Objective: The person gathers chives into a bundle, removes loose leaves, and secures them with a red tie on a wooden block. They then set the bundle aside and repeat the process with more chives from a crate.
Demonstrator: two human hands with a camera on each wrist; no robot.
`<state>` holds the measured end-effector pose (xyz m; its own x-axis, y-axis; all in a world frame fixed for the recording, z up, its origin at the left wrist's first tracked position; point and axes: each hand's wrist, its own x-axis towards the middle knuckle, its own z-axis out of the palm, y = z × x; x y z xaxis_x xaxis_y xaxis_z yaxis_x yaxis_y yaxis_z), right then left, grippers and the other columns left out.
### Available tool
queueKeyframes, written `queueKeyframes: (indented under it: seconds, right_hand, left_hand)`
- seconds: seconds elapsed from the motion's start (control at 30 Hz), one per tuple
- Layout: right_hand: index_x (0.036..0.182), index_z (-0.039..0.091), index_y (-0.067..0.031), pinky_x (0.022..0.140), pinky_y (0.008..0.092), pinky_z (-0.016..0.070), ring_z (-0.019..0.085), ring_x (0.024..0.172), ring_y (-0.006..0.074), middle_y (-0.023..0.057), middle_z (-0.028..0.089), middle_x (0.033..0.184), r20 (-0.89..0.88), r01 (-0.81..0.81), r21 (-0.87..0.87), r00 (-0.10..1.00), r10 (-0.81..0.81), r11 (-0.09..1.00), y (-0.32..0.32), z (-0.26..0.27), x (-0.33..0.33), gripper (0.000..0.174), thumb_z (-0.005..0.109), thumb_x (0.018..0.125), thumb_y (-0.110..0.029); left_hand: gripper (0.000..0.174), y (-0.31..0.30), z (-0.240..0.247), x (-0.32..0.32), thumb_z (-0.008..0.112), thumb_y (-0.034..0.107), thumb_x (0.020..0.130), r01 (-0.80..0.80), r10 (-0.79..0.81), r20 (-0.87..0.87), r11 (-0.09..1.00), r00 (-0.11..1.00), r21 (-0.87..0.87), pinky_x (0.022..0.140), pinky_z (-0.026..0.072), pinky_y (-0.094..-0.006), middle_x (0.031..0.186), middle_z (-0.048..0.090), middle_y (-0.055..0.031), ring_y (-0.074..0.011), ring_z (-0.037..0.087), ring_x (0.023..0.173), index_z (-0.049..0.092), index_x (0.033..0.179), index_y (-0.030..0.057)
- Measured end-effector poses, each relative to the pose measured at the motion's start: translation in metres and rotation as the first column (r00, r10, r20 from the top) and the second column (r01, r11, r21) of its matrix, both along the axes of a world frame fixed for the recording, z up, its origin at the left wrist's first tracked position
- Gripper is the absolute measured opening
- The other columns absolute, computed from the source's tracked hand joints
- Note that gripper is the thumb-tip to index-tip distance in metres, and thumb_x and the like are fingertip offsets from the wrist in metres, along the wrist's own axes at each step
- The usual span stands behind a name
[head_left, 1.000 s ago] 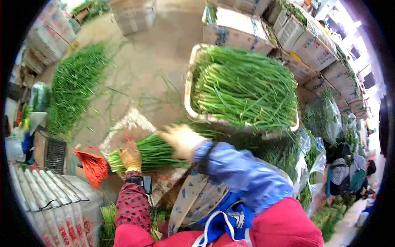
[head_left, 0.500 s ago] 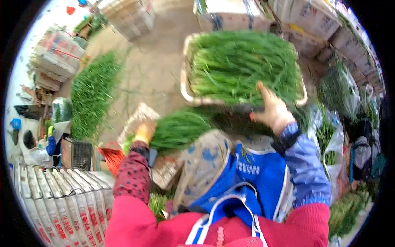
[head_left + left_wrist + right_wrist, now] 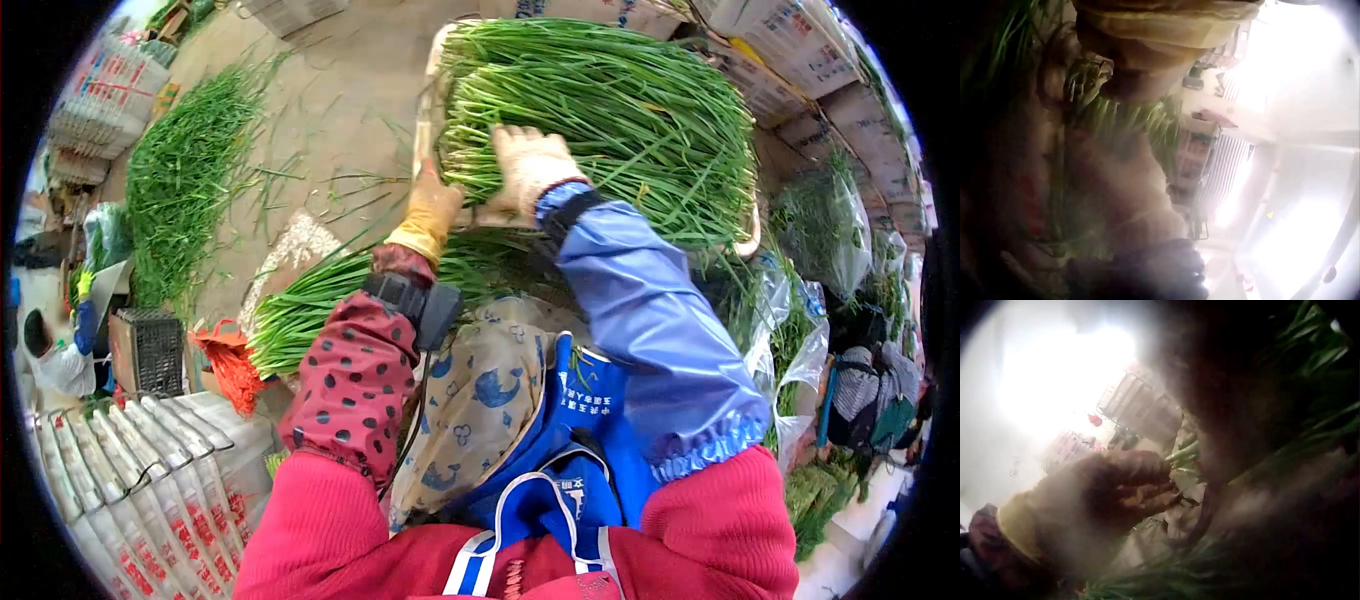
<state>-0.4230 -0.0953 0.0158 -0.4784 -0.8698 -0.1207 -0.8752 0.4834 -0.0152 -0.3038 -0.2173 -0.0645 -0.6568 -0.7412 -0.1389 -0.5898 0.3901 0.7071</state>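
Note:
My left hand (image 3: 432, 210), in a yellowish glove, is at the near left corner of a white basket (image 3: 428, 120), with its index finger straight and thumb out toward the stalks. The basket is heaped with long green chives (image 3: 600, 120), their pale ends facing left. My right hand (image 3: 535, 168), in a pale glove, grips chives near those ends, its fingertips hidden among the stalks. In the right wrist view the left hand's fingers (image 3: 1147, 465) reach right up to pale stalk ends (image 3: 1186, 453). A loose bunch of chives (image 3: 310, 305) lies below my left forearm.
A speckled board (image 3: 290, 250) lies under the loose bunch, beside a red mesh bag (image 3: 228, 362). Cut greens (image 3: 185, 190) spread over the floor at left. White crates (image 3: 150, 470) stand near left. Cartons (image 3: 790, 50) and bagged greens (image 3: 825, 215) line the right side.
My left hand has left the bunch on the board and moved right to the basket. My right hand went from the bunch to the basket, then left onto the pale stalk ends.

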Motion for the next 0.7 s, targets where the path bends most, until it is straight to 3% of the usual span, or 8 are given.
queueKeyframes:
  seconds: [0.07, 0.13, 0.23, 0.33, 0.53, 0.57, 0.6, 0.7]
  right_hand:
    - [0.147, 0.032, -0.0017, 0.104, 0.0447, 0.0429, 0.052, 0.126, 0.0315, 0.0185, 0.05, 0.139, 0.086, 0.036, -0.054, 0.996, -0.032, 0.998, -0.009, -0.025, 0.0, 0.105, 0.083, 0.067, -0.047]
    - [0.143, 0.04, -0.0031, 0.103, 0.0448, 0.043, 0.053, 0.126, 0.0311, 0.0183, 0.053, 0.136, 0.093, 0.097, -0.014, 0.991, -0.096, 0.995, -0.014, -0.03, 0.001, 0.089, 0.079, 0.072, -0.04]
    - [0.13, 0.054, -0.006, 0.101, 0.0475, 0.0433, 0.056, 0.122, 0.0287, 0.0154, 0.059, 0.129, 0.171, 0.097, 0.173, 0.977, -0.127, 0.98, -0.022, -0.004, -0.007, 0.058, 0.07, 0.078, -0.028]
    - [0.126, 0.057, -0.0077, 0.099, 0.0496, 0.0427, 0.06, 0.116, 0.0276, 0.0134, 0.063, 0.123, 0.042, 0.085, 0.094, 0.995, -0.089, 0.992, -0.032, -0.005, 0.003, 0.048, 0.065, 0.082, -0.024]
    - [0.127, 0.056, -0.0102, 0.091, 0.0451, 0.0519, 0.066, 0.105, 0.0337, 0.0188, 0.068, 0.11, 0.228, -0.092, 0.032, 0.97, 0.082, 0.995, -0.011, 0.023, 0.001, 0.061, 0.08, 0.074, -0.027]
    - [0.129, 0.055, -0.0122, 0.091, 0.0445, 0.0524, 0.066, 0.104, 0.0344, 0.0181, 0.068, 0.112, 0.236, -0.07, -0.004, 0.969, 0.069, 0.998, -0.01, 0.025, -0.003, 0.066, 0.082, 0.071, -0.027]
    - [0.132, 0.054, -0.0142, 0.091, 0.044, 0.053, 0.067, 0.103, 0.035, 0.0174, 0.068, 0.113, 0.244, -0.043, -0.037, 0.969, 0.051, 0.998, -0.01, 0.026, -0.008, 0.072, 0.085, 0.068, -0.027]
    - [0.138, 0.051, -0.0158, 0.089, 0.0368, 0.0543, 0.067, 0.103, 0.0262, 0.0106, 0.068, 0.116, 0.434, 0.202, -0.359, 0.9, -0.028, 0.911, 0.017, 0.053, -0.021, 0.077, 0.084, 0.068, -0.016]
  left_hand:
    - [0.068, -0.007, 0.002, -0.02, 0.067, 0.019, 0.08, 0.025, -0.03, 0.052, 0.996, 0.998, 0.085, 0.09, 0.0514, -0.0338, 0.121, 0.063, -0.0225, -0.0289, 0.064, 0.105, 0.042, 0.139, -0.0034]
    - [0.052, -0.047, -0.101, -0.041, 0.067, 0.028, 0.077, 0.041, 0.005, -0.135, 0.942, 0.991, 0.332, 0.079, 0.0525, -0.0381, 0.097, 0.069, -0.0179, -0.03, 0.067, 0.087, 0.057, 0.12, 0.0001]
    - [0.045, -0.045, -0.083, -0.042, 0.064, 0.01, 0.085, -0.097, 0.335, -0.15, 0.618, 0.93, 0.78, 0.059, 0.0498, -0.0383, 0.095, 0.067, -0.0097, -0.0216, 0.063, 0.073, 0.053, 0.127, 0.0023]
    - [0.062, -0.022, -0.045, -0.03, 0.064, 0.001, 0.083, 0.002, 0.392, -0.283, 0.582, 0.875, 0.813, 0.065, 0.0535, -0.0361, 0.101, 0.067, -0.0113, -0.0202, 0.065, 0.077, 0.046, 0.142, 0.0102]
    - [0.047, -0.001, -0.006, -0.015, 0.062, 0.002, 0.086, 0.089, 0.092, -0.382, 0.899, 0.92, 0.429, 0.067, 0.051, -0.0265, 0.1, 0.063, -0.0009, -0.0105, 0.056, 0.074, 0.056, 0.132, 0.0066]
    - [0.045, 0.021, 0.038, -0.004, 0.062, 0.0, 0.085, 0.164, 0.331, -0.501, 0.683, 0.8, 0.712, 0.068, 0.0475, -0.0219, 0.098, 0.064, -0.0039, -0.009, 0.056, 0.076, 0.057, 0.129, 0.0029]
    - [0.042, 0.029, 0.063, 0.005, 0.062, 0.001, 0.089, 0.163, 0.395, -0.522, 0.659, 0.756, 0.735, 0.072, 0.0467, -0.02, 0.106, 0.065, -0.0064, -0.0072, 0.056, 0.08, 0.054, 0.13, 0.0008]
    - [0.039, 0.025, 0.057, 0.035, 0.063, 0.003, 0.091, 0.073, 0.473, -0.712, 0.805, 0.52, 0.588, 0.077, 0.049, -0.0218, 0.109, 0.066, -0.0093, -0.0099, 0.06, 0.086, 0.053, 0.129, 0.0004]
